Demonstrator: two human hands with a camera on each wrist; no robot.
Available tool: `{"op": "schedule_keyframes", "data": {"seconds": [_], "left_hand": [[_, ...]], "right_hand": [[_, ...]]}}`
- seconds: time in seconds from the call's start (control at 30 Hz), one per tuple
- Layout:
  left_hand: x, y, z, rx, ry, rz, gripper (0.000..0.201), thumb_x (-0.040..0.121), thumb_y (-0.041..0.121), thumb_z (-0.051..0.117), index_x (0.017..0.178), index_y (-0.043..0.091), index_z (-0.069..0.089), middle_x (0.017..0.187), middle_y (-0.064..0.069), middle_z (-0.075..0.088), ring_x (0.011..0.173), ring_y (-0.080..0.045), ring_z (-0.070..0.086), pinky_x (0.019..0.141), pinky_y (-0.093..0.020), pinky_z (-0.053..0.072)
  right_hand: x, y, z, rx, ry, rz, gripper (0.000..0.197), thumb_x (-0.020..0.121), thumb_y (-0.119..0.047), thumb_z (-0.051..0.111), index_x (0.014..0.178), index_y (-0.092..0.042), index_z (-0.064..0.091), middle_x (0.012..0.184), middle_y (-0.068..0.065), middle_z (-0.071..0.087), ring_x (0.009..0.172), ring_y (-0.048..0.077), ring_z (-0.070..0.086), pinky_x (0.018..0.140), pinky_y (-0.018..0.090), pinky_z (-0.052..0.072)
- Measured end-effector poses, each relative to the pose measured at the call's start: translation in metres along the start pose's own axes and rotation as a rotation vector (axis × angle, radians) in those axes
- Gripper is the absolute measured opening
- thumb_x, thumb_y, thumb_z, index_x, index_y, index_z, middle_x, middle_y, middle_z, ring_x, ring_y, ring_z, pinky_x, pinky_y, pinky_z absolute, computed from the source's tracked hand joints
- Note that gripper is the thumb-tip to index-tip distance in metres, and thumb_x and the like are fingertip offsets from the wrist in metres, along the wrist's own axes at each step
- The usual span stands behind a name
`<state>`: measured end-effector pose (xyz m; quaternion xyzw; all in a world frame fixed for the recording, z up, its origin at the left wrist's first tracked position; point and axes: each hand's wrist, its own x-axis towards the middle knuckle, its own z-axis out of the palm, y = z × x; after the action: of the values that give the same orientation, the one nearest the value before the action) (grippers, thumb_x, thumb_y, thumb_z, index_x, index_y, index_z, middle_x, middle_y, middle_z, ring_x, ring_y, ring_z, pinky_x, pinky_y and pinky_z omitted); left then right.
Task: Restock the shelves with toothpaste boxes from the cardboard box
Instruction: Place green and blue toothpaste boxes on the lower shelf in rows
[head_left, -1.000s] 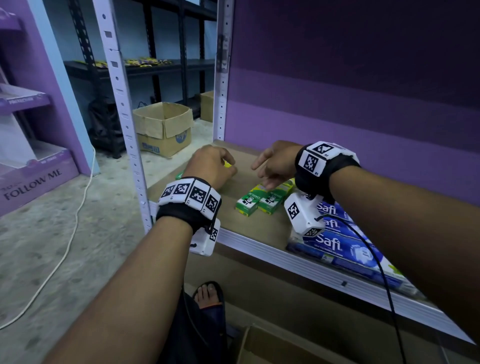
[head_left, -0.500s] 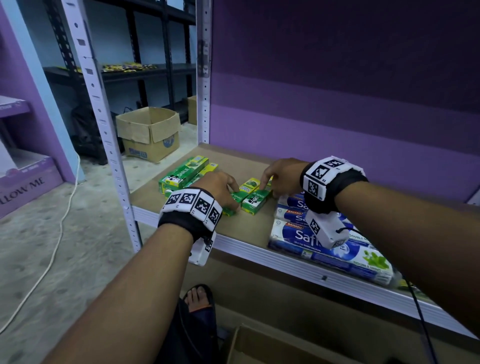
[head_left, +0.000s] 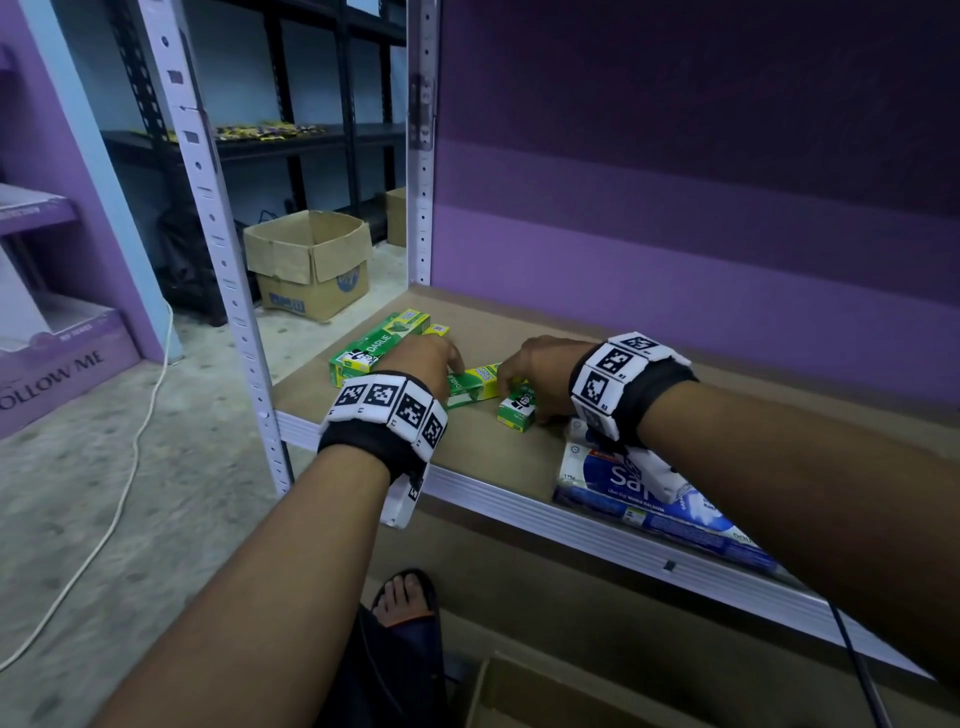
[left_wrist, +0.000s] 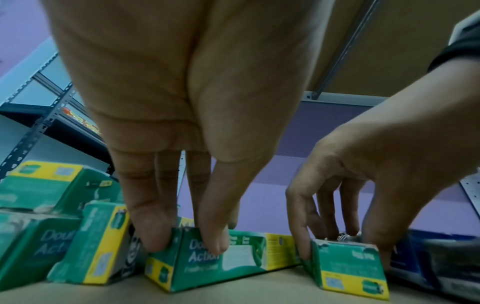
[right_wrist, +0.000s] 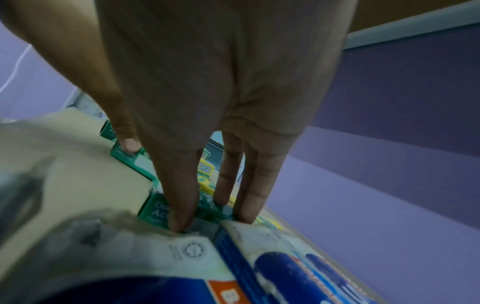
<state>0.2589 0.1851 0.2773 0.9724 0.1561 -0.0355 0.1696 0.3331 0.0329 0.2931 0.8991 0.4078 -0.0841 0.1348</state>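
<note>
Hands work side by side on a brown shelf (head_left: 519, 452), each pinching 1 small green toothpaste box. Left hand (head_left: 423, 358) grips the near end of a green and yellow box (left_wrist: 207, 261) between thumb and fingers. Right hand (head_left: 540, 374), near but not touching the left, pinches a second green box (head_left: 517, 410) that sits just beside a stack of blue toothpaste cartons (head_left: 639, 493). More green boxes (head_left: 379, 345) lie in a group at the shelf's left end. An open cardboard box (head_left: 519, 696), presumably the supply, sits on the floor below; its contents are hidden.

Judging by this, the step is lining up the 2 held boxes. Doing it well likely means sliding each flat along the shelf, keeping long sides parallel and labels facing forward, closing gaps toward the green group, and not nudging the blue stack.
</note>
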Motion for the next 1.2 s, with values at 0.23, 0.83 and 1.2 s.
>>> {"op": "schedule_keyframes", "data": {"seconds": [0.23, 0.83, 1.2], "left_hand": [[0.003, -0.001, 0.002, 0.066, 0.051, 0.029, 0.051, 0.087, -0.002, 0.062, 0.132, 0.02, 0.061, 0.139, -0.01, 0.055, 0.126, -0.026, 0.054, 0.106, -0.036, 0.043], [0.002, -0.002, 0.003, -0.02, 0.054, 0.141, 0.055, 0.084, -0.01, 0.051, 0.119, 0.029, 0.07, 0.127, 0.001, 0.064, 0.114, -0.02, 0.061, 0.095, -0.024, 0.047], [0.007, -0.022, 0.0, -0.154, 0.336, 0.076, 0.035, 0.079, 0.012, 0.073, 0.11, 0.028, 0.071, 0.119, -0.003, 0.066, 0.112, -0.023, 0.059, 0.095, -0.028, 0.047]], "right_hand": [[-0.001, 0.01, -0.001, 0.122, 0.17, 0.009, 0.048, 0.07, -0.016, 0.082, 0.113, -0.028, 0.067, 0.115, 0.005, 0.059, 0.093, 0.017, 0.053, 0.073, 0.022, 0.039], [-0.008, 0.04, -0.025, 1.059, 0.422, 0.261, 0.024, 0.093, -0.017, 0.065, 0.113, -0.012, 0.054, 0.105, 0.013, 0.062, 0.087, 0.025, 0.062, 0.078, 0.051, 0.06], [0.012, 0.018, -0.033, 0.761, 0.394, 0.233, 0.032, 0.092, -0.032, 0.064, 0.117, -0.015, 0.055, 0.112, 0.007, 0.06, 0.092, 0.03, 0.067, 0.072, 0.051, 0.06]]}}
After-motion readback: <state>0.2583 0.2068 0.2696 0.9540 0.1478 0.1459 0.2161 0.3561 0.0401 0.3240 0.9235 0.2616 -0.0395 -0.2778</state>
